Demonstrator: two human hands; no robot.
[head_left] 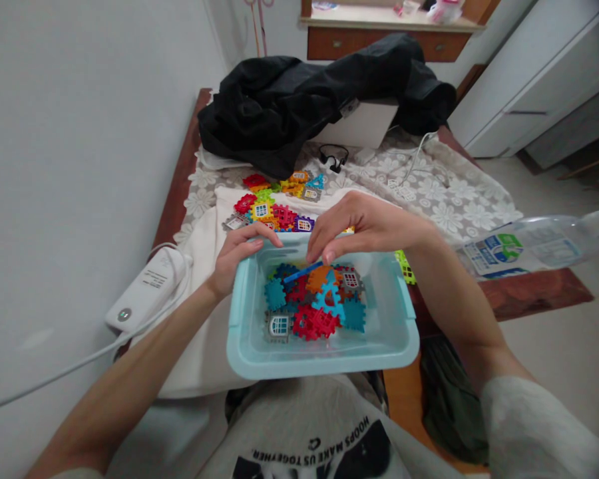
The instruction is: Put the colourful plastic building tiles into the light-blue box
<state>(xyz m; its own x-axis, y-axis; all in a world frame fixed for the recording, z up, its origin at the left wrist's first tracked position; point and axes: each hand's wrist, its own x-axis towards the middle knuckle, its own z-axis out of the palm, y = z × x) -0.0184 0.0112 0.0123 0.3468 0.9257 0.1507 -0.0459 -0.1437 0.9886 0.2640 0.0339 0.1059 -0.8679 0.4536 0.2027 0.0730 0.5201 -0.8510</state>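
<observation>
A light blue plastic tub (pixel 244 346) rests on my lap, tilted toward me, with several colourful interlocking toy tiles (pixel 312 303) in it. My left hand (pixel 239 256) grips the tub's far left rim. Over the tub's far edge my right hand (pixel 359 226) reaches down, its fingertips pinching a thin blue tile (pixel 299 273) at the top of the heap. A second heap of loose tiles (pixel 274 203) lies on the white cloth just beyond the tub. A green tile (pixel 405 265) peeks out beside the tub's right edge.
A black jacket (pixel 304 100) is draped over a white box at the table's far end. A white power adapter (pixel 144 289) with cable sits left of the tub. A plastic bottle (pixel 534 246) lies at the right. Black earphones (pixel 333 158) rest on the lace cloth.
</observation>
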